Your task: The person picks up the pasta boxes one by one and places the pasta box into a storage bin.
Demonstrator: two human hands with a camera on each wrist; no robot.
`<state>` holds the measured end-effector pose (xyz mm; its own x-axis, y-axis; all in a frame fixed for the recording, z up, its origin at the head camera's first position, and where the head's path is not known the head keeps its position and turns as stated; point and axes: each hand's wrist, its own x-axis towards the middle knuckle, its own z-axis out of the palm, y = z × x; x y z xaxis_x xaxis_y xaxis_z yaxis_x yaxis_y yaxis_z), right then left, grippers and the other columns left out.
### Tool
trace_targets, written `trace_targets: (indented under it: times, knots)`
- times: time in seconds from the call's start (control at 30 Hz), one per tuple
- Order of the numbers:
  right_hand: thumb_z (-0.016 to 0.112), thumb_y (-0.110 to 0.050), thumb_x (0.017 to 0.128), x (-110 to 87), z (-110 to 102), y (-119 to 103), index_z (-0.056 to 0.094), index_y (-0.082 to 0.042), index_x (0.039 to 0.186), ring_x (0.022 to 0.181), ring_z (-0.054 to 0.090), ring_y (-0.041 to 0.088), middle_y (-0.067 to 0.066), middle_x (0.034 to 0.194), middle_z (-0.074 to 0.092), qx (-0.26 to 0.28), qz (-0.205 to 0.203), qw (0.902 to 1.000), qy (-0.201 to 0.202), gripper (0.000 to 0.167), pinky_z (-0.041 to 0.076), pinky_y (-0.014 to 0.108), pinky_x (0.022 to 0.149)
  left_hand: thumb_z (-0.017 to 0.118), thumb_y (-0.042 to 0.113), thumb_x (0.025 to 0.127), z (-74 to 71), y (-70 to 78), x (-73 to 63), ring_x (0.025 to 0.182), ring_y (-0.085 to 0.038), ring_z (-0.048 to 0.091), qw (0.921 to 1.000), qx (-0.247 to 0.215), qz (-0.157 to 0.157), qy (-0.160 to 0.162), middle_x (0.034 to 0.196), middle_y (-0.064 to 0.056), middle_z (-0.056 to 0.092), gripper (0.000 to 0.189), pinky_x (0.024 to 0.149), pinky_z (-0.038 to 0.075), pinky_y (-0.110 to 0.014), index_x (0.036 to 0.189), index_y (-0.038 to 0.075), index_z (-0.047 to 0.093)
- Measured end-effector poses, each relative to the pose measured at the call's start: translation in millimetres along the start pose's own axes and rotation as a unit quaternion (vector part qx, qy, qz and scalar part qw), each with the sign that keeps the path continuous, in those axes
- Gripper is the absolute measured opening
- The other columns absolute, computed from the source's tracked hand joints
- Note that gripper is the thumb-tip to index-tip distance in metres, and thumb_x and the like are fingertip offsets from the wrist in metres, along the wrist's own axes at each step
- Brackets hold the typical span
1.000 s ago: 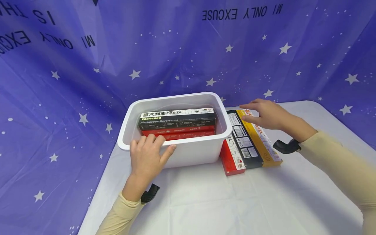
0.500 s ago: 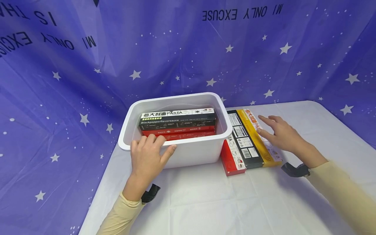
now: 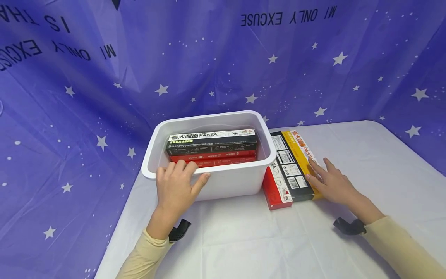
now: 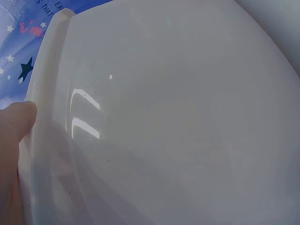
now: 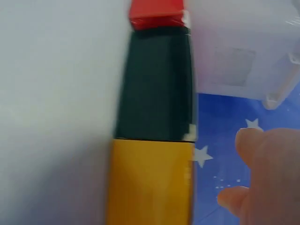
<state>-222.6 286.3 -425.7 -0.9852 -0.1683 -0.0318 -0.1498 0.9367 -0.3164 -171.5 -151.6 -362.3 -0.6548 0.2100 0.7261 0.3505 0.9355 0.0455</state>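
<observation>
My left hand [image 3: 175, 190] grips the front rim of a white plastic bin [image 3: 230, 181], its fingers hooked over the edge. In the left wrist view a fingertip or thumb [image 4: 23, 117] lies against the rim. Inside the bin, a black pasta box [image 3: 210, 146] stands on edge before red boxes [image 3: 228, 160]. To the right, my right hand [image 3: 334, 184] hovers over or touches the near part of a yellow pasta box [image 3: 299, 153], fingers spread and holding nothing. In the right wrist view its fingers appear beside the yellow box [image 5: 150, 183]; whether they touch is unclear.
Against the yellow box lies a dark box [image 3: 292, 170], then a red and white pasta box [image 3: 277, 190] close to the bin's right side. All lie on a white-covered table [image 3: 244, 240]. A purple star-printed curtain [image 3: 216, 58] hangs behind and at the left.
My right hand has come down and nearer, from above the far end of the yellow pasta box to its near end. The left hand keeps its hold on the bin.
</observation>
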Motion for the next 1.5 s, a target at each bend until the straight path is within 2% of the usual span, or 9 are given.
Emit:
trace_targets:
  times: [0.23,0.5,0.87,1.2,1.37,1.5]
  knots:
    - [0.042,-0.057,0.104,-6.4,15.1,0.5,0.028,-0.012,0.16,0.128,0.035,0.075,0.049,0.155,0.016,0.0,-0.006,1.0,-0.005,0.073,0.036,0.081,0.095,0.064,0.055,0.088,0.7,0.1,1.0,0.073,-0.036,0.057,1.0,0.002,0.001,-0.005,0.08,-0.014,0.063,0.046,0.07,0.035,-0.047,0.09,0.009,0.065]
    - [0.042,-0.059,0.103,-7.4,25.6,1.7,0.029,-0.014,0.16,0.128,0.038,0.074,0.047,0.156,0.016,-0.009,-0.008,0.9999,0.01,0.074,0.039,0.08,0.095,0.066,0.055,0.088,0.2,0.3,0.6,0.073,-0.035,0.057,1.0,0.004,-0.001,-0.008,0.08,-0.014,0.063,0.045,0.069,0.036,-0.047,0.091,0.009,0.066]
    - [0.039,-0.064,0.101,-4.7,22.2,6.1,0.026,-0.017,0.161,0.127,0.037,0.074,0.048,0.155,0.017,-0.021,0.015,0.9997,-0.004,0.077,0.039,0.08,0.093,0.066,0.054,0.088,0.6,-0.5,0.5,0.073,-0.036,0.057,1.0,0.003,-0.001,-0.008,0.08,-0.014,0.064,0.045,0.068,0.035,-0.047,0.09,0.009,0.065]
    - [0.036,-0.063,0.102,-5.8,18.5,17.6,0.024,-0.014,0.161,0.129,0.033,0.075,0.051,0.153,0.017,-0.036,0.044,0.9983,0.014,0.077,0.036,0.081,0.094,0.065,0.055,0.088,1.3,-0.7,0.5,0.071,-0.036,0.056,1.0,0.001,0.005,0.007,0.078,-0.014,0.063,0.046,0.067,0.035,-0.046,0.089,0.009,0.065]
    - [0.05,-0.049,0.101,-5.1,21.1,22.4,0.023,-0.016,0.162,0.131,0.028,0.073,0.049,0.154,0.013,-0.034,0.072,0.9965,0.023,0.075,0.032,0.081,0.097,0.062,0.056,0.088,2.1,-1.0,0.8,0.071,-0.036,0.056,0.9999,0.004,0.008,0.01,0.078,-0.014,0.063,0.047,0.066,0.035,-0.047,0.089,0.009,0.066]
    - [0.052,-0.035,0.1,-4.2,23.4,23.9,0.023,-0.017,0.162,0.13,0.027,0.073,0.048,0.154,0.013,-0.041,0.079,0.9955,0.031,0.07,0.031,0.081,0.098,0.054,0.06,0.092,2.9,-1.5,0.7,0.07,-0.035,0.055,0.9999,0.004,0.009,0.011,0.078,-0.013,0.063,0.052,0.066,0.034,-0.048,0.088,0.01,0.065]
